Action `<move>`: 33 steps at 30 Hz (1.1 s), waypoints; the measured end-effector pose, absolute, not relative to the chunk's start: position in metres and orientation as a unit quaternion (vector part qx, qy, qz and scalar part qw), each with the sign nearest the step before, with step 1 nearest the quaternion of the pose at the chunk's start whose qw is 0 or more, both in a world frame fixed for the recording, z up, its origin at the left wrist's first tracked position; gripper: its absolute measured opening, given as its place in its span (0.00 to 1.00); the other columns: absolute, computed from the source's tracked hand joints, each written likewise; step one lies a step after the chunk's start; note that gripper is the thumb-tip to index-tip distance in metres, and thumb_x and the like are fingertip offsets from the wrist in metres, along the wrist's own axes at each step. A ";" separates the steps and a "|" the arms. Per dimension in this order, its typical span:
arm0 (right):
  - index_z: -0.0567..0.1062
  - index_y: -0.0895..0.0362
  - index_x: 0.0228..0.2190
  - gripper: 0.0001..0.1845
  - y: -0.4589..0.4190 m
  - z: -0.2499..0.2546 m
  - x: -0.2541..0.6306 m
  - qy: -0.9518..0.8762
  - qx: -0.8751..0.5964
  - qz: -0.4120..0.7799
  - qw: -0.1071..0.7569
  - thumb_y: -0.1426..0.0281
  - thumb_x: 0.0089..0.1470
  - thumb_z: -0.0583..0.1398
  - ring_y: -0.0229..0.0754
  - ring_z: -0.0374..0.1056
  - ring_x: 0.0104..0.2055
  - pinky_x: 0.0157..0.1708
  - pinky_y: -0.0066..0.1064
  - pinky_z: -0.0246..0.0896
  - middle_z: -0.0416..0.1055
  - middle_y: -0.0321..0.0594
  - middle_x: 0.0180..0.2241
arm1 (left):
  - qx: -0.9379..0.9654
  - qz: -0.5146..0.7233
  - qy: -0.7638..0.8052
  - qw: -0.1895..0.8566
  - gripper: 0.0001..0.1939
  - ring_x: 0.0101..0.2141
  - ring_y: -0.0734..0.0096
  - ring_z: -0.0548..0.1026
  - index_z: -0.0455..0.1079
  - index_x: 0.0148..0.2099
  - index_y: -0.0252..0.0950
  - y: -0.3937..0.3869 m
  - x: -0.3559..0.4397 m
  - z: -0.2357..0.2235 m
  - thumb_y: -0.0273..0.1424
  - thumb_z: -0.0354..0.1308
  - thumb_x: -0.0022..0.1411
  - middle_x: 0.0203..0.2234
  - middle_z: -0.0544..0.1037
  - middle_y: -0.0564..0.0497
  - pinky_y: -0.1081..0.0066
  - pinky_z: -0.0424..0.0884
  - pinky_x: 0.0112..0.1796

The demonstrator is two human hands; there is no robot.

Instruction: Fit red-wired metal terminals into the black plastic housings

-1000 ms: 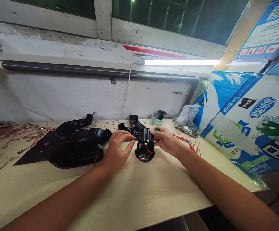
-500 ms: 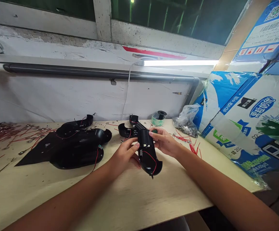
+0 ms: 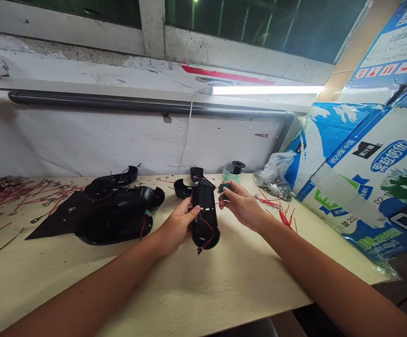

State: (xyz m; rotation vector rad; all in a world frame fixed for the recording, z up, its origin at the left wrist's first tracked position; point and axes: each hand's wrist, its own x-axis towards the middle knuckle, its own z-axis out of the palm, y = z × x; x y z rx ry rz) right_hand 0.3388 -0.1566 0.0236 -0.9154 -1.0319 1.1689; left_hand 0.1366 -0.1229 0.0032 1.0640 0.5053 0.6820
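The black plastic housing (image 3: pixel 203 224) has been swung from its earlier slant to point almost straight ahead, and the right hand (image 3: pixel 243 206) has been drawn off it. The housing is now gripped by the left hand (image 3: pixel 177 224), closed around its side with the thumb laid across the front, over the table (image 3: pixel 231 281); whether it touches the surface cannot be told. Its long axis runs away from the person, with the rounded end, crossed by a red wire (image 3: pixel 207 232), nearest the body. A small dark green part (image 3: pixel 224 187) is pinched in the right hand's fingers, just beside the housing. Other black shells (image 3: pixel 115 225), a tape spool (image 3: pixel 232 174) and loose red leads (image 3: pixel 24 193) lie farther off.
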 end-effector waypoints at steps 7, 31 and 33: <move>0.79 0.54 0.38 0.16 -0.164 0.032 0.328 -0.525 -0.441 0.408 0.603 0.61 0.48 0.71 0.37 0.65 0.31 0.36 0.32 0.63 0.68 0.32 0.25 | 0.516 0.332 0.251 0.748 0.24 0.34 0.70 0.75 0.65 0.57 0.39 -0.120 0.138 0.002 0.43 0.63 0.63 0.41 0.77 0.49 0.69 0.73 0.36; 0.78 0.60 0.29 0.14 -0.166 0.015 0.310 -0.566 -0.502 0.405 0.513 0.62 0.46 0.70 0.31 0.54 0.19 0.18 0.26 0.44 0.66 0.31 0.20 | 0.586 0.324 0.298 0.681 0.20 0.29 0.72 0.69 0.66 0.49 0.35 -0.124 0.139 0.009 0.42 0.63 0.62 0.28 0.67 0.56 0.77 0.64 0.25; 0.78 0.60 0.29 0.13 -0.167 0.016 0.310 -0.570 -0.510 0.395 0.509 0.63 0.46 0.70 0.31 0.55 0.19 0.19 0.26 0.45 0.66 0.31 0.19 | 0.594 0.331 0.300 0.669 0.18 0.30 0.72 0.70 0.67 0.48 0.34 -0.124 0.139 0.010 0.41 0.62 0.62 0.29 0.69 0.55 0.76 0.65 0.26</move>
